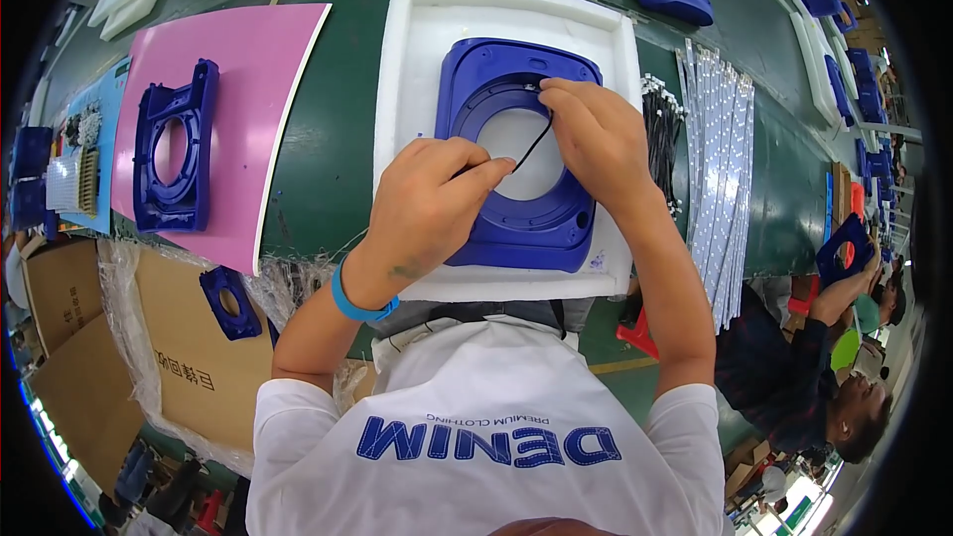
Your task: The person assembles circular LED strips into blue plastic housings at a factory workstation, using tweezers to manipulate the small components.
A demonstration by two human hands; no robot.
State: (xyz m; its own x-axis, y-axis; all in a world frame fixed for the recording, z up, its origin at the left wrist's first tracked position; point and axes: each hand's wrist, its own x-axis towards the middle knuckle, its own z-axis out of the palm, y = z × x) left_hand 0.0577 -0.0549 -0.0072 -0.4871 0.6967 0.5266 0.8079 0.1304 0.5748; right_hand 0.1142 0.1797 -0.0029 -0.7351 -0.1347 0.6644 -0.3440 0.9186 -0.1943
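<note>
A blue plastic housing (536, 245) with a large round opening lies in a white foam tray (394, 89) in front of me. A thin black cable (534, 147) runs across the opening between my hands. My left hand (429, 206) is closed, pinching the cable at the opening's left side. Pinched at the opening's upper right edge, my right hand (602, 144) holds the cable's other end. A small light-coloured piece shows at those fingertips, too small to make out.
Right of the tray lie a bundle of black cables (659, 134) and long white dotted strips (723, 154). A blue frame (149, 164) rests on a pink board (243, 69) at left. Below it stands a cardboard box (189, 337). A co-worker (794, 362) sits at the right, holding a blue part.
</note>
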